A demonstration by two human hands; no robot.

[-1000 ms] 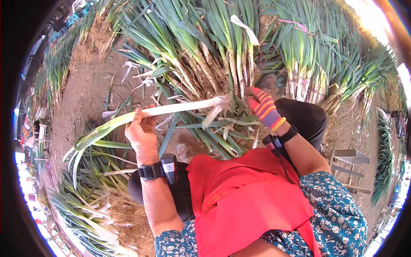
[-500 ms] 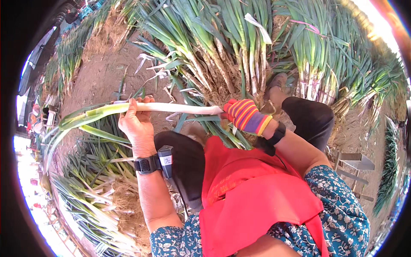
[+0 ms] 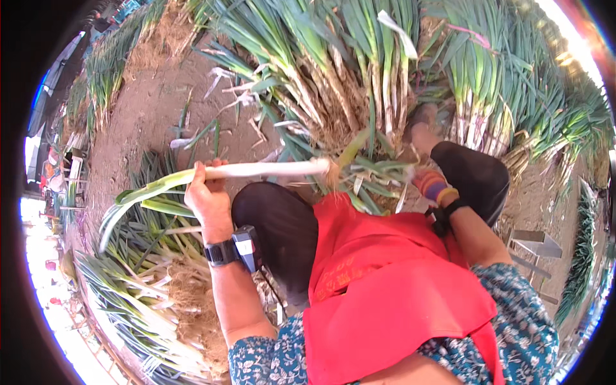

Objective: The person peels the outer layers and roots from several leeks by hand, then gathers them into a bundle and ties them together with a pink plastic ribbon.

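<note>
My bare left hand (image 3: 209, 197) is closed around a long green onion (image 3: 269, 169), where its green leaves meet the white stem. The stem lies level across the front of me with its smooth white length toward the right. Brownish roots hang at its right end, above the red apron (image 3: 385, 269). My right hand (image 3: 431, 184), in a striped glove, is apart from it, near my right knee. Motion smears its fingers, so I cannot tell whether they hold anything. A blurred yellow-green leaf strip (image 3: 353, 147) is just beyond the root end.
Bundles of green onions (image 3: 321, 70) stand upright ahead, with more bundles (image 3: 478, 96) at the right. A loose pile (image 3: 154, 289) with tangled roots lies at my left. Torn leaves (image 3: 369, 183) are heaped between my feet. A metal stand (image 3: 538, 244) is at the right.
My right hand has left the root end and moved right and slightly nearer. The roots now show there, and a leaf strip has come away. The left hand keeps its hold, shifted slightly right.
</note>
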